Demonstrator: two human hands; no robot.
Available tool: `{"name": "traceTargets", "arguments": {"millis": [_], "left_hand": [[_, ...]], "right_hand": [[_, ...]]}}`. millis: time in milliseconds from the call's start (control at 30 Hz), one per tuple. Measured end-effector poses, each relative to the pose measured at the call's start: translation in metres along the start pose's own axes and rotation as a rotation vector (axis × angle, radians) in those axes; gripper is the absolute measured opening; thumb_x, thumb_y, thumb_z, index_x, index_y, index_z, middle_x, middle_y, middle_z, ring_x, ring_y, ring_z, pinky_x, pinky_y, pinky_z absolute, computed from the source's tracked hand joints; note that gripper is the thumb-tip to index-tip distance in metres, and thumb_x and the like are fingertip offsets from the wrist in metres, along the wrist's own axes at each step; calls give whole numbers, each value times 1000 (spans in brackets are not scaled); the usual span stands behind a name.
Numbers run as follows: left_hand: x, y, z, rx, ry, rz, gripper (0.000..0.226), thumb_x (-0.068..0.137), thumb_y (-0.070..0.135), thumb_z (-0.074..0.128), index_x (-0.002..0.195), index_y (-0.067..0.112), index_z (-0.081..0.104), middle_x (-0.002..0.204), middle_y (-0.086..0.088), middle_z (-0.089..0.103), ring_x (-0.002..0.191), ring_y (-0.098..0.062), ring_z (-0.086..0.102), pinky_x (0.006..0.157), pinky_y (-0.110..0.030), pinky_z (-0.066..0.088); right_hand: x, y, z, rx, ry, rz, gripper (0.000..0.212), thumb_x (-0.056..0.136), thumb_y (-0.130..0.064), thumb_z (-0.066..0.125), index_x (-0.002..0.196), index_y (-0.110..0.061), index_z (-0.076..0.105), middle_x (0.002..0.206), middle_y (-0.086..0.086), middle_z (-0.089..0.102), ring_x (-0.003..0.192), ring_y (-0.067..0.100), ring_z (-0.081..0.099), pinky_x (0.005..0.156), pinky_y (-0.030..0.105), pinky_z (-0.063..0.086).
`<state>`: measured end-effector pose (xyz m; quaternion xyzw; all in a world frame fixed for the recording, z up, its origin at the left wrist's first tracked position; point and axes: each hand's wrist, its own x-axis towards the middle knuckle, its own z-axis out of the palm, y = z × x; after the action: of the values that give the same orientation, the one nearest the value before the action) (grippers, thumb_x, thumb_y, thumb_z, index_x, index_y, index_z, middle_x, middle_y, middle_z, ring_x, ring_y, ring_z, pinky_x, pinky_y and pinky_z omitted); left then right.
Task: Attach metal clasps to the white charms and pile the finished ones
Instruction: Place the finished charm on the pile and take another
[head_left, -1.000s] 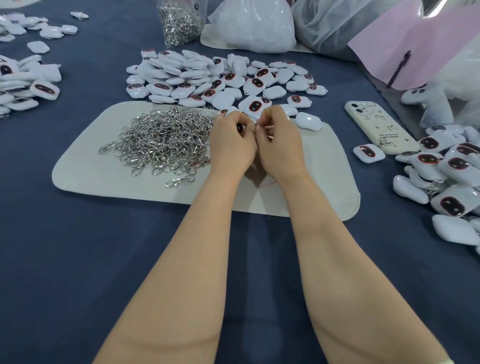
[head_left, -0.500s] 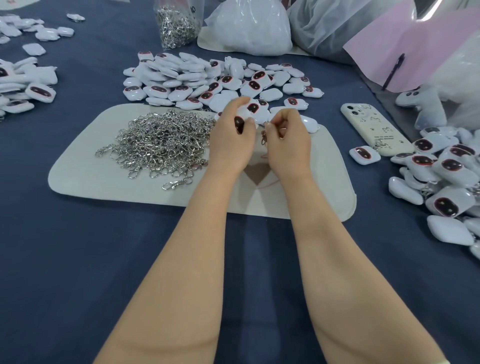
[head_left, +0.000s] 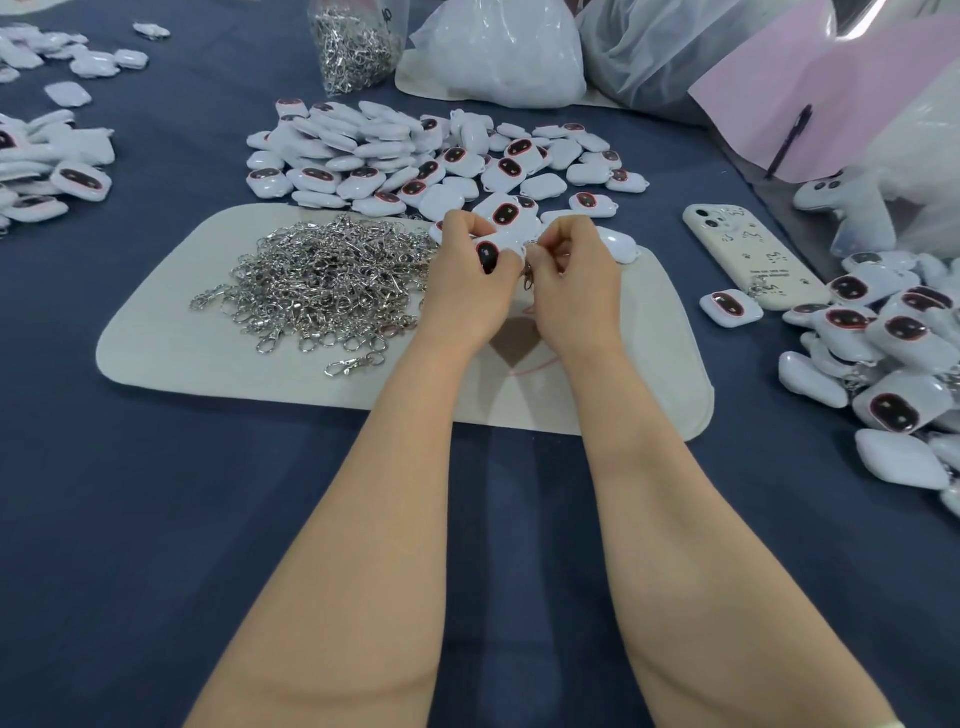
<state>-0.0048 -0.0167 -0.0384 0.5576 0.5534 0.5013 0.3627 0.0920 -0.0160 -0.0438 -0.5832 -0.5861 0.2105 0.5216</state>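
Both hands met over the pale mat (head_left: 171, 343). The left hand (head_left: 467, 291) had its fingers curled round a white charm (head_left: 497, 245), the dark face turned toward the person, while the right hand (head_left: 574, 286) pinched a metal clasp (head_left: 530, 271) at the charm's edge, the clasp dangling between the two hands. A loose heap of clasps (head_left: 322, 280) lay on the mat just left of the hands. A spread of charms (head_left: 395, 156) lay beyond the mat; another pile (head_left: 893, 353) — some with clasps showing — sat at the far right, near a phone (head_left: 748, 249).
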Motion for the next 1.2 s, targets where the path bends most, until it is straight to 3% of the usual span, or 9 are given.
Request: {"name": "traceTargets", "arguments": {"millis": [233,600,800,1000,1200], "left_hand": [[-1,2,1,8,7,12,21,88,13,53,103,17,39,91,4,48,83,-18,50,84,-52,51],[-2,2,0,11,17,28,20,87,11,53,102,17,40,89,4,48,83,-20,51,83,-52,51],[-2,0,0,14,20,23,20,88,10,51,102,17,39,85,9,47,80,-18,51,83,-51,52],[1,-3,0,52,33,64,20,89,8,50,101,14,36,81,10,45,68,-7,46,71,-30,43],[-1,-3,-1,64,1,67,20,90,9,49,104,14,35,87,3,49,71,-10,49,69,-27,45]], "right_hand": [[0,-1,0,-27,-3,0,11,91,-2,50,89,-13,48,83,0,56,76,16,52,72,24,43],[1,0,-1,-41,-14,17,11,90,-2,51,89,-13,49,81,-1,56,75,15,52,63,15,37],[0,0,1,-57,-56,17,11,90,-2,49,89,-13,48,81,1,58,75,18,54,67,22,41],[1,2,3,-118,-89,-11,13,91,-2,49,88,-14,47,73,-4,53,72,18,51,62,22,34],[-1,1,3,-175,-118,-31,15,88,2,44,89,-13,48,69,-7,49,73,20,51,63,26,36]]}}
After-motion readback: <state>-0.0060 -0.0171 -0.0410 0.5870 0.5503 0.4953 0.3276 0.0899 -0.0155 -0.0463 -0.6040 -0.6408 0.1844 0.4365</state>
